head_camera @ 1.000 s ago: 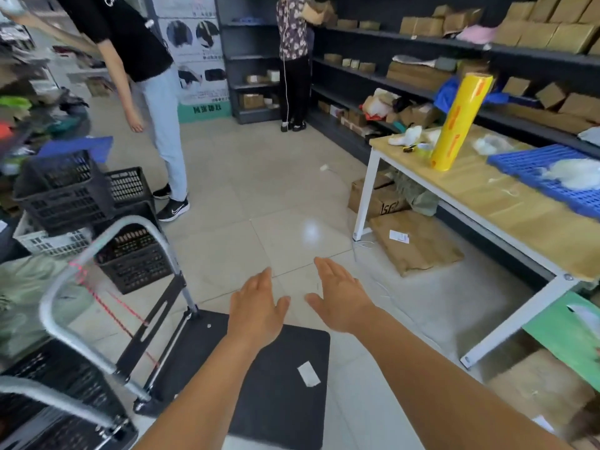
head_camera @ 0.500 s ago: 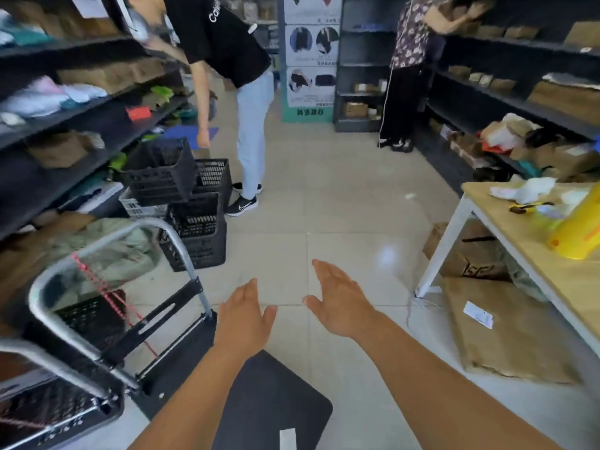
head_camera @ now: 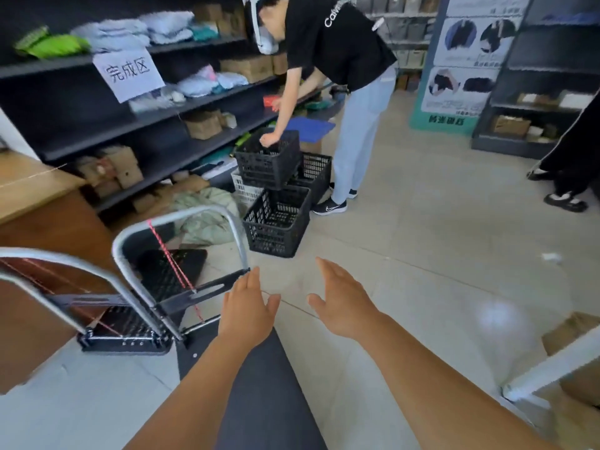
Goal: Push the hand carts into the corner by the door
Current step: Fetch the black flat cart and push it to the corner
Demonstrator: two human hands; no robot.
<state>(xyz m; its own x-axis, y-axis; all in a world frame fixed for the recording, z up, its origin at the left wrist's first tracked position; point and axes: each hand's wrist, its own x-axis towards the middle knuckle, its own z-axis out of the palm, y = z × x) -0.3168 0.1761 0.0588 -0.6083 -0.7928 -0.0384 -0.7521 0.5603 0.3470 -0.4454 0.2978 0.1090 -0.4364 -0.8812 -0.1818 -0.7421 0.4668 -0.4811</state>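
Note:
A hand cart with a dark flat deck (head_camera: 259, 384) lies on the floor under my forearms; its silver loop handle (head_camera: 181, 216) stands upright at its far left end, with a red cord across it. A second cart's silver handle (head_camera: 39, 258) and black perforated deck (head_camera: 123, 323) sit at the far left. My left hand (head_camera: 248, 308) hovers open just right of the first handle's base, touching nothing. My right hand (head_camera: 344, 300) is open too, held over bare floor tiles.
Stacked black plastic crates (head_camera: 276, 219) stand just beyond the carts. A person in a black shirt (head_camera: 337, 43) bends over them. Dark shelving (head_camera: 130, 125) runs along the left. A wooden counter (head_camera: 32, 190) is at the left, a white table leg (head_camera: 552, 365) and cardboard at the right.
My view has swung left, away from the wooden table toward the shelving. Both hands stay open and stretched forward. The cart handles now sit nearer the centre of the view.

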